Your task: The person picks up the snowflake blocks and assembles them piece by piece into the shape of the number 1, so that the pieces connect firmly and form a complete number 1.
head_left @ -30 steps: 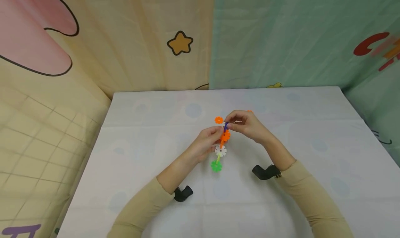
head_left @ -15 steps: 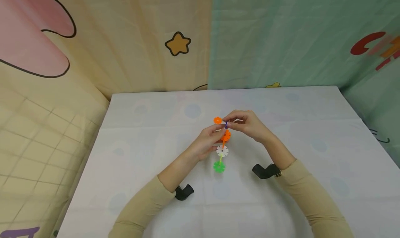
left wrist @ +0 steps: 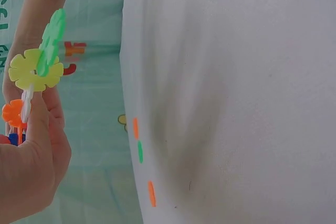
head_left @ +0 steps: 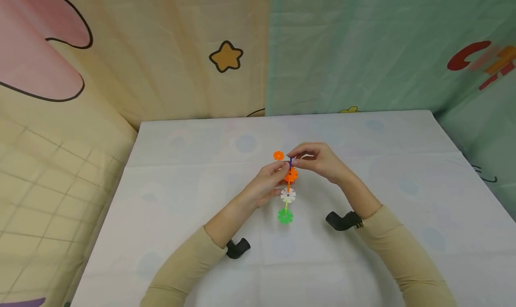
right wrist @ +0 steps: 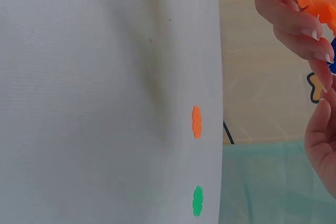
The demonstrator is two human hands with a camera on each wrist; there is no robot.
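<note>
In the head view, a chain of interlocking snowflake discs hangs over the table between both hands. From the bottom it runs green disc [head_left: 285,216], yellow disc [left wrist: 23,71], white disc [head_left: 288,195], orange discs [head_left: 291,175], with a blue disc [head_left: 290,162] on top. My left hand [head_left: 264,183] grips the upper part of the chain, thumb near the joint of orange and blue. My right hand [head_left: 320,161] pinches the blue disc between thumb and fingertips. Fingers partly cover the upper discs, so their exact joint is hidden.
A loose orange disc [head_left: 278,155] lies beyond the hands on the white-covered table [head_left: 193,199]. The left wrist view shows a loose green disc [left wrist: 140,152] and another orange disc [left wrist: 151,194] along there. Black wrist mounts [head_left: 342,221] sit under the forearms. Printed curtains stand behind.
The chain's lower end has swung a little to the right and hangs straighter. The blue disc has turned nearly edge-on. Both hands keep their hold and have barely moved.
</note>
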